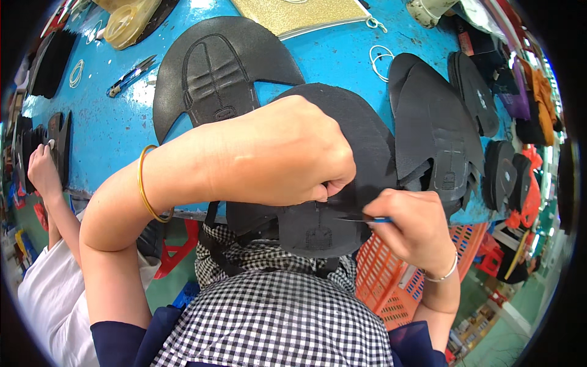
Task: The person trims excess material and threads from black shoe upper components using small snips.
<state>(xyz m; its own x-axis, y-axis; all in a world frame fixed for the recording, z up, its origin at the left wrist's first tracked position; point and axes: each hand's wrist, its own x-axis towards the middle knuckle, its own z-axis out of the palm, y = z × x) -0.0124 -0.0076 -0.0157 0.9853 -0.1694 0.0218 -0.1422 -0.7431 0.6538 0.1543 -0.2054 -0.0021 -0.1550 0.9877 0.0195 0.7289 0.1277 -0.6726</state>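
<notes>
Seen from above, looking down at two bare hands over a bright blue table (pixel 342 58).

Left hand (pixel 281 153) curled into a loose fist, wrist ringed by a thin gold bangle (pixel 145 186), fingers pinching and pressing down a black leather piece (pixel 361 131) — a curved, winged cut-out lying at the near edge of the table and hanging a little over it, toward the lap. Right hand (pixel 409 223) closed around a small blade (pixel 361 218) with a blue handle, tip touching the lower part of the same black piece, just beside the left thumb. Slim silver bracelet (pixel 443 272) on the right wrist. Black-and-white checked apron (pixel 275 312) below, filling the bottom centre.

Further back on the table, a second black piece (pixel 211 70) of the same shape, lying flat with rows of stitching down its middle. To the right, a stack of more black pieces (pixel 437 128), overlapping. Scissors (pixel 131 74) at the upper left, near a white rubber band (pixel 76 72); more white bands (pixel 380 60) near the top centre, beside a gold glittery sheet (pixel 299 15). Orange plastic basket (pixel 391 275) low on the right, under the table edge.

At far left, another person's hand (pixel 43 168) resting on dark pieces — white sleeve (pixel 52 306) below it.
</notes>
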